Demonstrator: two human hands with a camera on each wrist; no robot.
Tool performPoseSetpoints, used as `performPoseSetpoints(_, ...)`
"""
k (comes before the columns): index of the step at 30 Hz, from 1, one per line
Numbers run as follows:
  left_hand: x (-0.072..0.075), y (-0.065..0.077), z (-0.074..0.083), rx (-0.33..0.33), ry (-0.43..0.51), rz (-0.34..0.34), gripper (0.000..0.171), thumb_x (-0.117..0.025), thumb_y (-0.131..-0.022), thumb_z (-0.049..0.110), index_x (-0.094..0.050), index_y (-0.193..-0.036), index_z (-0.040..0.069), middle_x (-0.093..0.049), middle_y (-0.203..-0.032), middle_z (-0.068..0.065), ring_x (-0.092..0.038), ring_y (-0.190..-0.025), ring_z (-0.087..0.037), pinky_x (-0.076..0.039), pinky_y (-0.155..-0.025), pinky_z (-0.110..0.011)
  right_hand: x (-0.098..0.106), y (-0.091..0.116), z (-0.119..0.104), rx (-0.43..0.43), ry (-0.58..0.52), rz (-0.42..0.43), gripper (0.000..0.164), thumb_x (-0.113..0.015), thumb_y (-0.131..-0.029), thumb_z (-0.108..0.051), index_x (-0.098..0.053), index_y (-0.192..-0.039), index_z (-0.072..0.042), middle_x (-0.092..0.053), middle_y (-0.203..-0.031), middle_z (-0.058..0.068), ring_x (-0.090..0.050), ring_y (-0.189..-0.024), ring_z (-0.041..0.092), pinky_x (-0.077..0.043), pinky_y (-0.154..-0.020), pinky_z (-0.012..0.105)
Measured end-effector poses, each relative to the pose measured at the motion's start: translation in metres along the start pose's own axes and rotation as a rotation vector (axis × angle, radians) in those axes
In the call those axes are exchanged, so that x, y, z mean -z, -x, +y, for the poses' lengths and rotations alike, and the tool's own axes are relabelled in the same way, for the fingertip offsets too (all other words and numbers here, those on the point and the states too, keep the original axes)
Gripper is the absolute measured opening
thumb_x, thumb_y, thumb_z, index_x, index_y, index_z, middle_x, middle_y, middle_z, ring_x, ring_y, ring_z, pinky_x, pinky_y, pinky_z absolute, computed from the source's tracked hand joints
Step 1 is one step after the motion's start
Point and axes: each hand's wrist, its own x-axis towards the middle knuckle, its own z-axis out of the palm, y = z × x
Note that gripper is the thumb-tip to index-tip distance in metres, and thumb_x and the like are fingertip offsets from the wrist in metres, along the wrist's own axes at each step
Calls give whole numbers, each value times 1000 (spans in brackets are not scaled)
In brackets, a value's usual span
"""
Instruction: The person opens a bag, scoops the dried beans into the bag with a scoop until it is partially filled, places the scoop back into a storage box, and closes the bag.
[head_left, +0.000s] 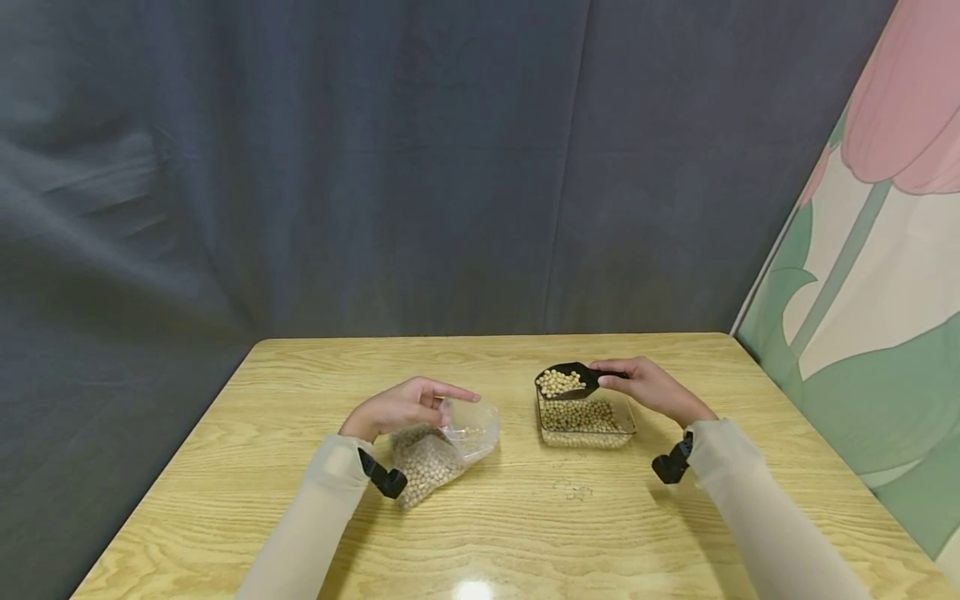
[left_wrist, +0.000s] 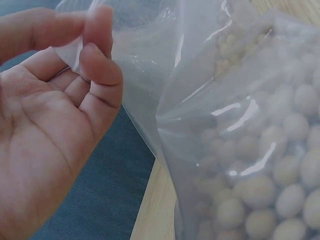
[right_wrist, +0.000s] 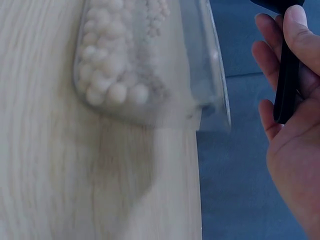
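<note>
My left hand (head_left: pixel 401 408) pinches the rim of a clear plastic bag (left_wrist: pixel 150 85) between thumb and fingers. Round pale beans (left_wrist: pixel 260 195), which look like soybeans, fill the bag's lower part, and its mouth gapes to the right in the head view. By its handle (right_wrist: pixel 286 80), my right hand (head_left: pixel 651 387) grips a black scoop (head_left: pixel 588 382). Beans (head_left: pixel 558 383) lie in the scoop's bowl, which is held over the back left of a clear rectangular container (head_left: pixel 626 433). Inside the container is a layer of the same beans (right_wrist: pixel 110 65).
The wooden table (head_left: pixel 285 475) carries the bag on the left and the container on the right. Small dark marks (head_left: pixel 573 490) show on the tabletop in front of the container. A dark curtain (head_left: pixel 405 183) hangs behind, and a flower-patterned cloth (head_left: pixel 870 333) hangs at the right.
</note>
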Motion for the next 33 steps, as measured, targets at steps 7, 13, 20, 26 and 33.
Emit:
performPoseSetpoints(7, 0, -1, 1, -14, 18, -11, 51, -51, -90, -8, -42, -140, -9, -65, -74, 3, -61, -71, -11, -54, -77, -28, -3, -9, -10, 10, -15, -4, 48, -54, -98, -30, -52, -138, -4, -49, -141, 21, -43, -132, 41, -38, -103, 56)
performPoseSetpoints(13, 0, -2, 1, -20, 28, -14, 51, -51, -89, -8, -41, -139, -11, -65, -74, 4, -61, -71, -9, -54, -77, -27, -9, -16, -20, 18, -40, -16, 50, -55, -97, -32, -52, -138, -3, -49, -141, 22, -43, -132, 41, -38, -103, 56)
performPoseSetpoints(20, -1, -3, 2, -17, 48, -9, 52, -51, -89, -8, -41, -139, -12, -65, -73, 4, -61, -70, -8, -54, -76, -27, -18, -23, -29, 18, -80, -46, 50, -55, -97, -30, -51, -138, -2, -48, -142, 20, -41, -134, 39, -36, -105, 55)
performPoseSetpoints(26, -1, -3, 2, -26, 48, -10, 52, -51, -88, -10, -40, -139, -13, -65, -74, 4, -61, -70, -8, -53, -76, -25, -25, -27, -37, 9, -90, -73, 49, -57, -96, -34, -54, -137, -8, -49, -143, 17, -41, -135, 37, -37, -105, 55)
performPoseSetpoints(33, -2, -3, 1, -31, 55, -13, 52, -50, -88, -9, -39, -139, -14, -66, -74, 4, -61, -70, -7, -53, -76, -23, -36, -34, -44, 29, -102, -84, 42, -59, -95, -27, -59, -133, -9, -52, -139, 18, -45, -132, 37, -38, -104, 53)
